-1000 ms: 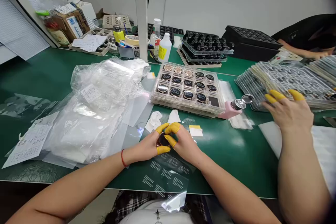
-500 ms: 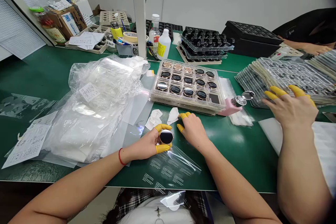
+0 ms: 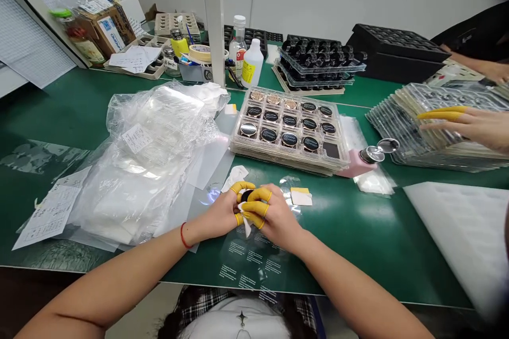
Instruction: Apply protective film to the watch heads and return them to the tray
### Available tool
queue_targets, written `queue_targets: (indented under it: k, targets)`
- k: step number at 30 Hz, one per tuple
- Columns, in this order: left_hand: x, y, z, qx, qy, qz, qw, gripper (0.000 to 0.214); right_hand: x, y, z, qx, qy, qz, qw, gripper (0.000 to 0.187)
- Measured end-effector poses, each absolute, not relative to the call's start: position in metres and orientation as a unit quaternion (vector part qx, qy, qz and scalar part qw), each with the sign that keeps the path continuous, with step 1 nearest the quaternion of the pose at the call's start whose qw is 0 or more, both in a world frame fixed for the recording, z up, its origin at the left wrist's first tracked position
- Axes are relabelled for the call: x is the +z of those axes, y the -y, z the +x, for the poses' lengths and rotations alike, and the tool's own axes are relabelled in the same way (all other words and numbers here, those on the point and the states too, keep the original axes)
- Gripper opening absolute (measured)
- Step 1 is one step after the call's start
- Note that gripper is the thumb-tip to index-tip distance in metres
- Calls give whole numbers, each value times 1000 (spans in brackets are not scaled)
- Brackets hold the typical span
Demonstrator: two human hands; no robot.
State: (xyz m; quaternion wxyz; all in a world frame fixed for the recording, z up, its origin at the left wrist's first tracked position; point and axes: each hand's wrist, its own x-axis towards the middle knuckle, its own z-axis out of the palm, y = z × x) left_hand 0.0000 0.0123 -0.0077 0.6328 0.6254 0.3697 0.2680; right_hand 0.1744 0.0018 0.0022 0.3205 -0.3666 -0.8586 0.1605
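My left hand (image 3: 222,213) and my right hand (image 3: 272,216) meet over the green table, both with yellow finger cots. Between them sits a small round black disc with a gold rim (image 3: 247,195); the left fingers pinch it. My right hand presses a small white cloth (image 3: 246,225) against it. A clear printed film sheet (image 3: 250,262) lies under my hands. Just beyond stands a clear tray (image 3: 287,127) of several similar discs.
A heap of clear plastic bags (image 3: 151,153) lies at left. A pink dispenser bottle (image 3: 363,161) stands right of the tray. Another person's hand (image 3: 469,122) rests on stacked clear trays (image 3: 421,122). White foam (image 3: 465,228) lies at right; bottles and black trays line the back.
My right hand reached out to the white cloth, picked it up and came back onto the disc in my left hand. The other person's hand slid to the right.
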Motion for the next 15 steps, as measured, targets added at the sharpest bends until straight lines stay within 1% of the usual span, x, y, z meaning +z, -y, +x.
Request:
queue_targets:
  k: [3, 6, 12, 15]
  targets:
    - [-10, -11, 2, 266, -365, 613, 649, 41, -5, -5, 173, 116, 852, -385, 335, 16]
    - [-12, -11, 2, 298, -370, 557, 681, 45, -8, -10, 179, 114, 834, -421, 339, 16]
    - [-11, -12, -1, 289, -377, 620, 625, 44, -7, -1, 170, 103, 868, -379, 304, 21]
    - [-11, -10, 1, 295, -369, 594, 651, 41, -11, -8, 171, 95, 847, -418, 314, 21]
